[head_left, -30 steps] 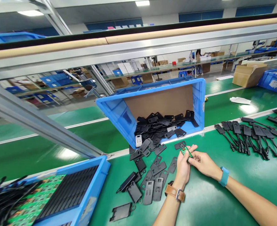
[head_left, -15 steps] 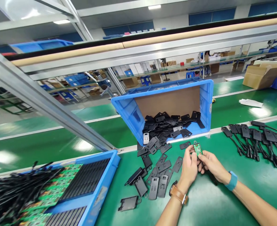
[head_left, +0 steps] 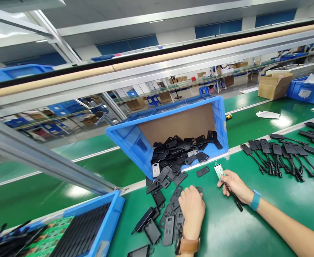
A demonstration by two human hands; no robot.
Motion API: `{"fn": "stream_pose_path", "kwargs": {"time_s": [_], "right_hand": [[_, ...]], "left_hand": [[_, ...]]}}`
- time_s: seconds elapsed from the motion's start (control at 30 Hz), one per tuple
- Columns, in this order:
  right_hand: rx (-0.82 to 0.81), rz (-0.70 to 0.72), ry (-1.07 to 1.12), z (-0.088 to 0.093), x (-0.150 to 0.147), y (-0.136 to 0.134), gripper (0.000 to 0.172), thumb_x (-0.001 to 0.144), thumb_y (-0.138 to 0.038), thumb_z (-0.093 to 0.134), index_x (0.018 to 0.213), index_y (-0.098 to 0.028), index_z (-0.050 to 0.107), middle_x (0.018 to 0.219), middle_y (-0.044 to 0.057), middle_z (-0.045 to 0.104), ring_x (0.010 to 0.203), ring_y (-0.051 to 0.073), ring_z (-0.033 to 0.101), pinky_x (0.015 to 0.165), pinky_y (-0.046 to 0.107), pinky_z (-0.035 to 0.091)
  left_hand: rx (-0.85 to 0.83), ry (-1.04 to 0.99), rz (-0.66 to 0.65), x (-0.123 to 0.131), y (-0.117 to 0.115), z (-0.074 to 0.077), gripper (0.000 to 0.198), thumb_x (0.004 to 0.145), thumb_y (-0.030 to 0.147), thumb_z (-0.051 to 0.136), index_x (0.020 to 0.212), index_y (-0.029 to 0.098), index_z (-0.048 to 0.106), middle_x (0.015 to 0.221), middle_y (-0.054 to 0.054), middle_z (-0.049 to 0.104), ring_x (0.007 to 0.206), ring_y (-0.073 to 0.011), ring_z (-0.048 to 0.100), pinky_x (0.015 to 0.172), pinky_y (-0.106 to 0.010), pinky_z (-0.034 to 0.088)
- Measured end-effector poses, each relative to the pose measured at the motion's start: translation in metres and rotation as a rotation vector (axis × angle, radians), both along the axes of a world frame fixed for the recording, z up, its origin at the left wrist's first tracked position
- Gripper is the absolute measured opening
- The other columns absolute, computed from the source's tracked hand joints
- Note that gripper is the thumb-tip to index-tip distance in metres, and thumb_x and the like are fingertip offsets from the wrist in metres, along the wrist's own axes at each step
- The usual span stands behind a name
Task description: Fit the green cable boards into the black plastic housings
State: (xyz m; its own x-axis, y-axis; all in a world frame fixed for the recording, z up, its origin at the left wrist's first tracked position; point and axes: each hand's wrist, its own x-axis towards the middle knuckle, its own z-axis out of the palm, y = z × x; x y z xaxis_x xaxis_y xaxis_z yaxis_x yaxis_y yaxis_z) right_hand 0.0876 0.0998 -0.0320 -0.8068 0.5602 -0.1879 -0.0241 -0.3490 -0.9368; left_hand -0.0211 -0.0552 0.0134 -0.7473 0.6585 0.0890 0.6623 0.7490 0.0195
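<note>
My right hand (head_left: 233, 185) grips a small case holding a green circuit board (head_left: 219, 171), with a short metal loop at its top and a black cable (head_left: 235, 198) hanging below. To its left, my left hand (head_left: 192, 205) rests over the loose black cover plates (head_left: 168, 230). Its fingers curl down around the edge of one dark plate, which mostly hides beneath the hand. A single black plate (head_left: 202, 171) lies on the green mat between the hands and the tipped blue bin (head_left: 223, 125).
Black plates fill the tipped bin's mouth. Assembled black pieces with cables (head_left: 277, 150) lie at right. At lower left stands a blue tray (head_left: 114, 214) of boards, cables and black cases. A metal post (head_left: 52, 157) slants across the left. A white glove (head_left: 268, 114) lies farther back.
My left hand has let go of the board piece and moved left and down onto the black plates. My right hand still holds the piece. The view has shifted to the right.
</note>
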Motion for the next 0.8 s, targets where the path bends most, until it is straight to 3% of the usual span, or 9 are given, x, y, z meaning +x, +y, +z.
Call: {"fn": "stream_pose_path", "kwargs": {"time_s": [0.13,0.27,0.33,0.43,0.53,0.63,0.8], "right_hand": [[0.049,0.021,-0.013,0.001,0.000,-0.002,0.034,0.084,-0.048,0.061,0.092,-0.019,0.045,0.076,0.002,0.069,0.041,0.009,0.056,0.034,0.017,0.037],[0.021,0.085,0.005,0.003,0.000,-0.009,0.038,0.085,-0.051,0.061,0.097,-0.019,0.045,0.077,0.002,0.069,0.039,0.008,0.054,0.033,0.017,0.034],[-0.016,0.116,0.016,0.004,0.000,-0.013,0.040,0.084,-0.052,0.062,0.099,-0.020,0.044,0.079,0.002,0.070,0.039,0.008,0.054,0.033,0.017,0.033],[-0.036,0.124,0.031,0.006,0.000,-0.019,0.039,0.082,-0.048,0.064,0.098,-0.020,0.043,0.084,0.003,0.071,0.039,0.008,0.054,0.033,0.017,0.032],[-0.015,0.106,0.042,0.010,0.000,-0.022,0.037,0.081,-0.044,0.067,0.098,-0.021,0.044,0.085,0.001,0.068,0.041,0.005,0.045,0.034,0.015,0.028],[-0.023,0.079,0.054,0.013,0.001,-0.023,0.036,0.086,-0.053,0.062,0.095,-0.021,0.049,0.082,-0.001,0.062,0.046,0.005,0.037,0.037,0.014,0.022],[0.004,0.019,0.064,0.007,-0.001,-0.024,0.048,0.089,-0.067,0.052,0.093,-0.020,0.057,0.077,-0.001,0.055,0.048,0.007,0.036,0.039,0.018,0.027]], "left_hand": [[0.161,-0.177,-0.049,-0.007,0.000,-0.001,0.010,0.086,0.014,0.056,0.094,0.014,0.062,0.094,-0.016,0.066,0.092,-0.0313,0.061,0.074,-0.036,0.037],[0.677,-0.599,-0.075,-0.007,0.008,-0.004,0.012,0.088,0.025,0.056,0.078,0.019,0.058,0.080,-0.009,0.069,0.073,-0.0222,0.064,0.065,-0.030,0.040],[0.922,-0.893,-0.033,-0.004,0.013,-0.007,0.021,0.088,0.039,0.058,0.079,0.019,0.055,0.074,-0.006,0.069,0.057,-0.0168,0.060,0.055,-0.026,0.038],[1.153,-1.216,0.054,0.003,0.019,-0.010,0.035,0.080,0.050,0.067,0.089,0.018,0.056,0.073,-0.003,0.068,0.047,-0.0111,0.054,0.045,-0.021,0.032],[1.306,-1.448,0.120,0.007,0.022,-0.014,0.039,0.077,0.048,0.072,0.095,0.016,0.059,0.074,-0.003,0.066,0.057,-0.0123,0.059,0.052,-0.022,0.043],[1.407,-1.694,0.161,0.008,0.023,-0.017,0.039,0.082,0.045,0.068,0.105,0.013,0.063,0.079,-0.006,0.066,0.069,-0.0170,0.064,0.067,-0.030,0.052],[1.483,-1.736,0.178,0.010,0.026,-0.020,0.028,0.085,0.031,0.067,0.104,0.009,0.069,0.088,-0.011,0.068,0.078,-0.0177,0.064,0.076,-0.032,0.053]]}}
